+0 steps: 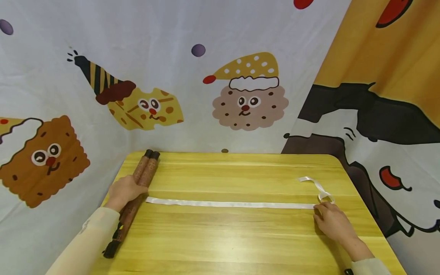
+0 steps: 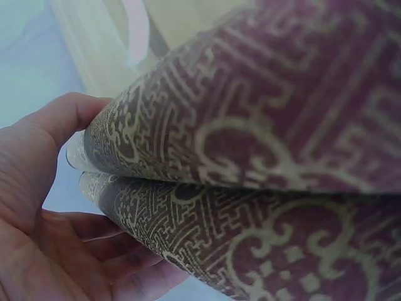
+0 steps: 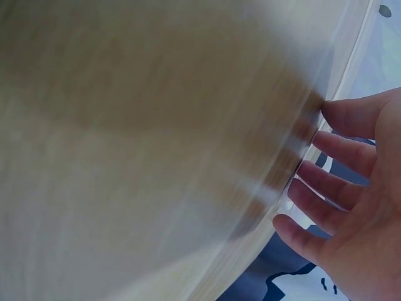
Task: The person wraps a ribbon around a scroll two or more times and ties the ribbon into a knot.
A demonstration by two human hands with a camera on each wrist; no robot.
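My left hand (image 1: pixel 125 191) grips a brown patterned scroll (image 1: pixel 151 171), rolled as two side-by-side rolls with black ends, lying at the table's left. In the left wrist view, the thumb lies along one roll and the fingers curl round the other. A white ribbon (image 1: pixel 230 204) runs straight across the table from beside the scroll to my right hand (image 1: pixel 333 221). The right fingertips rest at the ribbon on the tabletop, fingers fairly straight and spread in the right wrist view. Beyond them the ribbon's loose end (image 1: pixel 314 184) loops and curls.
The yellow wood-grain table (image 1: pixel 220 236) has rounded far corners. Behind it hangs a white curtain (image 1: pixel 165 26) printed with cartoon biscuits and cheese. Another printed figure in yellow and black covers the cloth (image 1: pixel 398 76) on the right.
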